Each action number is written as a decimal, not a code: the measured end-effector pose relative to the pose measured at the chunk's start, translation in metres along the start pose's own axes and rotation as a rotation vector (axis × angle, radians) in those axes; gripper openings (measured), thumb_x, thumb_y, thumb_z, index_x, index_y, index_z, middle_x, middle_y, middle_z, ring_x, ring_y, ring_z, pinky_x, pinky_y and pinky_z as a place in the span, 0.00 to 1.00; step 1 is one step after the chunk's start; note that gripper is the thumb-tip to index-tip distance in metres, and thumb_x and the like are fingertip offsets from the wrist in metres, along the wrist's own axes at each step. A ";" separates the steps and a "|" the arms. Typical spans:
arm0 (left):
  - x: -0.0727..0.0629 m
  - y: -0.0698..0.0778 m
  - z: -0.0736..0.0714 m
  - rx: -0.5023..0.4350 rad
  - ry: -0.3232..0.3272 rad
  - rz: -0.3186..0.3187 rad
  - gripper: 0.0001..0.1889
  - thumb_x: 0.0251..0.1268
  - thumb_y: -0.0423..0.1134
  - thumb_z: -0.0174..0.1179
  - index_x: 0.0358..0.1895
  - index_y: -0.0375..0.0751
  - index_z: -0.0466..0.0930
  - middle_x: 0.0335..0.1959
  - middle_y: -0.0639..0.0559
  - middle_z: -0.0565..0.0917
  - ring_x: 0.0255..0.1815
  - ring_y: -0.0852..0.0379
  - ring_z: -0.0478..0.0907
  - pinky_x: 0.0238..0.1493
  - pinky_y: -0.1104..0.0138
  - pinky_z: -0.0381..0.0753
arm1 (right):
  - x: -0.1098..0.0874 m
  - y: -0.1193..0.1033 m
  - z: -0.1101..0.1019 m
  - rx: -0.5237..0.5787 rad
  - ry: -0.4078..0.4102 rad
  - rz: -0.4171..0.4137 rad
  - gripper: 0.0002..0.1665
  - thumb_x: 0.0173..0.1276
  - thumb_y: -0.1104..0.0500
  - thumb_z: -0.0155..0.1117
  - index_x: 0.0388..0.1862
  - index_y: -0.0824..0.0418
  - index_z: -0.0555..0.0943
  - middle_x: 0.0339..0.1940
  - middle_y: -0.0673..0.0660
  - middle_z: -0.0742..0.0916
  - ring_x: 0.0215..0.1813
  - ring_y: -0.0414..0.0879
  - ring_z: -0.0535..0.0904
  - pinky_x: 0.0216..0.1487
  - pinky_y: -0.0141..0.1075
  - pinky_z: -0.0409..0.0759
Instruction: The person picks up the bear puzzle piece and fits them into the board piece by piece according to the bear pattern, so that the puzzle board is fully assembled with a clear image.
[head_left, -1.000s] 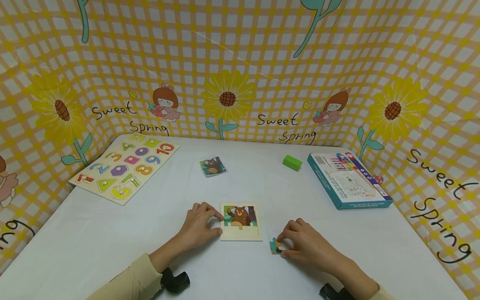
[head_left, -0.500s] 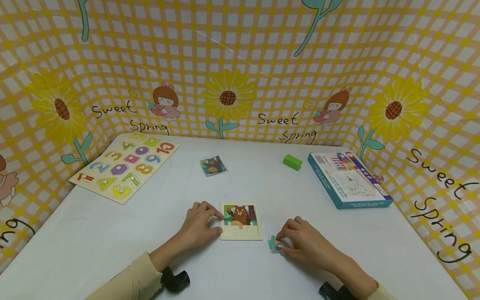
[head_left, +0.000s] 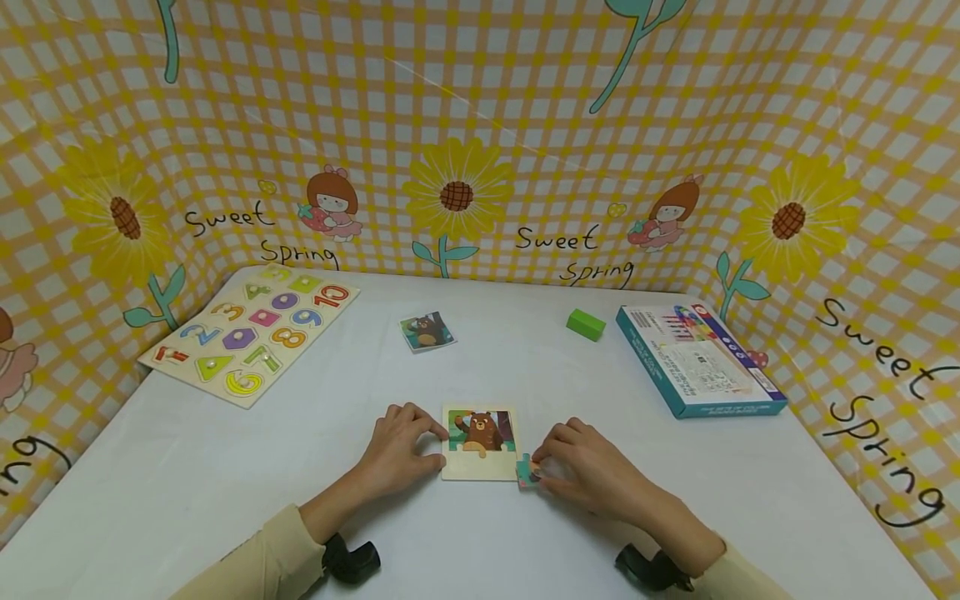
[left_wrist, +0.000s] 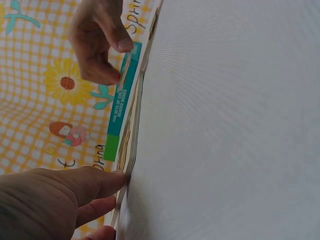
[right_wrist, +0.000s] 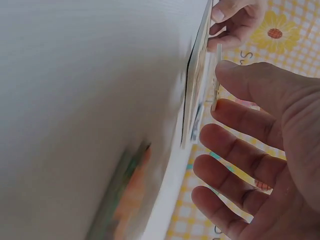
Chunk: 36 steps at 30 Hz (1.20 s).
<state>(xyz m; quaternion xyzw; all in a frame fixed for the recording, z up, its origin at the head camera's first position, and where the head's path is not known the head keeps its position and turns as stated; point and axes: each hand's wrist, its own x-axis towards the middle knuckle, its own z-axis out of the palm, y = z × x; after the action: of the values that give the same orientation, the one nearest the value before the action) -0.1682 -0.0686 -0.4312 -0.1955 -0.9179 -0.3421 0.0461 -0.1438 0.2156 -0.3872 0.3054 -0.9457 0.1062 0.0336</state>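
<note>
A cream puzzle board [head_left: 480, 472] lies flat at the front middle, bear picture pieces filling its upper part and its lower strip bare. My left hand [head_left: 401, 450] rests thumb and forefinger on its left edge, the two tips apart; the left wrist view shows the thumb [left_wrist: 112, 182] against that edge. Between thumb and forefinger, my right hand [head_left: 592, 467] pinches a teal and orange puzzle piece [head_left: 525, 472] at the board's lower right corner. The right wrist view shows this piece edge-on, raised off the table. A blurred green and orange thing [right_wrist: 127, 192] lies below that hand, its kind unclear.
A bear picture card [head_left: 427, 332] lies farther back. At the back left is a wooden number-and-shape board [head_left: 262, 340]. A green block [head_left: 585, 325] stands beside a teal-edged box [head_left: 697, 358] at the right. Checked cloth [head_left: 480, 100] walls the table's back and sides.
My right hand has carried the puzzle piece left and slightly away from me, up to the board's lower right corner. The left hand and the board have stayed in place.
</note>
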 end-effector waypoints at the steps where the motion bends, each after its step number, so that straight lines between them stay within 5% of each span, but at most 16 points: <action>1: 0.000 0.000 0.000 0.000 0.000 -0.001 0.11 0.46 0.39 0.70 0.36 0.48 0.83 0.41 0.51 0.75 0.45 0.51 0.66 0.46 0.57 0.61 | 0.003 -0.001 0.000 0.001 0.004 -0.009 0.12 0.54 0.52 0.71 0.38 0.49 0.84 0.38 0.43 0.82 0.44 0.38 0.70 0.46 0.38 0.74; 16: 0.001 0.001 0.000 -0.001 0.008 0.001 0.11 0.46 0.39 0.70 0.36 0.50 0.83 0.41 0.51 0.76 0.46 0.51 0.66 0.47 0.56 0.61 | 0.043 -0.025 0.013 -0.032 0.032 -0.102 0.14 0.52 0.52 0.72 0.38 0.54 0.85 0.39 0.49 0.83 0.42 0.43 0.71 0.44 0.37 0.72; 36: 0.001 -0.001 0.001 0.018 0.011 0.013 0.10 0.46 0.40 0.69 0.36 0.51 0.83 0.40 0.52 0.75 0.45 0.52 0.66 0.45 0.58 0.61 | 0.063 -0.038 0.026 -0.017 -0.002 -0.138 0.15 0.52 0.49 0.73 0.38 0.51 0.84 0.42 0.49 0.84 0.42 0.43 0.72 0.44 0.36 0.71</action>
<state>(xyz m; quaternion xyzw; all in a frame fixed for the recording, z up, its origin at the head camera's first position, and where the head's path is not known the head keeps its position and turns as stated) -0.1692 -0.0686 -0.4319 -0.1993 -0.9195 -0.3344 0.0549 -0.1725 0.1437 -0.3975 0.3695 -0.9233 0.0953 0.0424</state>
